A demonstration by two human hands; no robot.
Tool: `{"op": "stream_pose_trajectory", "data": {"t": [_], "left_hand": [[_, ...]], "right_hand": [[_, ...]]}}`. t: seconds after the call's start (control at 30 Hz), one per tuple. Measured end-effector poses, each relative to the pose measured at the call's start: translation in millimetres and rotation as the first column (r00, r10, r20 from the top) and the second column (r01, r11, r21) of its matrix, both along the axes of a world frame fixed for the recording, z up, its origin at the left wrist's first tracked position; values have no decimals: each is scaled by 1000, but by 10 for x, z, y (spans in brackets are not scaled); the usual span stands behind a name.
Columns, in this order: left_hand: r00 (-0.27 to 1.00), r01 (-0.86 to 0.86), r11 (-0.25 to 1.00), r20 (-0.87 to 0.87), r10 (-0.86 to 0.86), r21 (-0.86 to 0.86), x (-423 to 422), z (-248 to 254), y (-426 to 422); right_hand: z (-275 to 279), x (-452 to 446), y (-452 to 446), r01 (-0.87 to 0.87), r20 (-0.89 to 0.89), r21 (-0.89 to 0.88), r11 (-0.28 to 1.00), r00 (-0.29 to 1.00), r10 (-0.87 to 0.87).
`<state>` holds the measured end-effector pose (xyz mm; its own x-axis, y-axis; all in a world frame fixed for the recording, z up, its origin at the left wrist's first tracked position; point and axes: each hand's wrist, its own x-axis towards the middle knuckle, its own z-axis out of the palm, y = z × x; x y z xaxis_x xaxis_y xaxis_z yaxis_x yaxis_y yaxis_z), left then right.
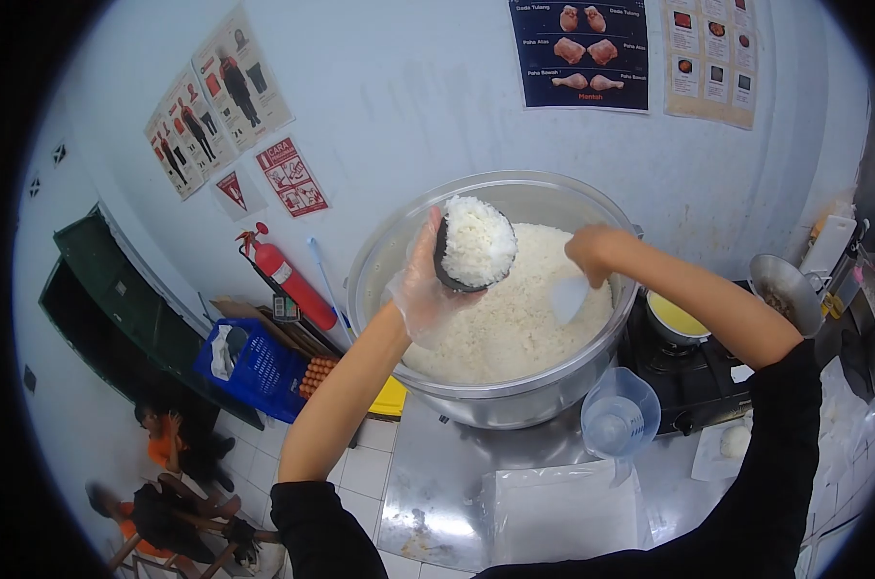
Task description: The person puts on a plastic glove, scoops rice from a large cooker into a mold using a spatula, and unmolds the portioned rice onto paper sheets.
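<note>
My left hand (422, 275), in a clear plastic glove, is closed around a small black bowl (443, 259) and tilts it toward me. White cooked rice (480, 243) is heaped in that bowl. Below lies a big round metal pot (500, 391) with a wide bed of rice (490, 328) inside. My right hand (592, 253) is over the pot's right side, fingers wrapped round the handle of a whitish rice paddle (569, 299). The paddle's blade touches or hangs just above the rice; I cannot tell which.
A clear measuring jug (621, 415) and a stack of white sheets in plastic (568, 511) are on the steel table (428, 482). Right of the pot is a stove (688, 376) carrying a pan of yellow liquid (677, 314). Blue crate (254, 367) and fire extinguisher (288, 280) stand left; people sit lower left.
</note>
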<state>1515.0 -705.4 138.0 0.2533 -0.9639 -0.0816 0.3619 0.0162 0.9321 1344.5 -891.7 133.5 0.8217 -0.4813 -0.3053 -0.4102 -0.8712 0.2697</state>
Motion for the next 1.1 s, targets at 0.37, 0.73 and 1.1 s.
{"op": "stream_pose_trajectory", "data": {"t": [0.37, 0.73, 1.1], "left_hand": [[999, 48, 993, -28, -45, 106, -143, 88, 2], [965, -75, 997, -248, 80, 29, -5, -45, -97], [881, -123, 960, -474, -10, -250, -105, 318, -15]], "right_hand": [[505, 59, -156, -274, 715, 425, 863, 686, -134], [387, -52, -6, -351, 813, 242, 905, 582, 9], [401, -155, 824, -166, 750, -400, 901, 505, 426]]}}
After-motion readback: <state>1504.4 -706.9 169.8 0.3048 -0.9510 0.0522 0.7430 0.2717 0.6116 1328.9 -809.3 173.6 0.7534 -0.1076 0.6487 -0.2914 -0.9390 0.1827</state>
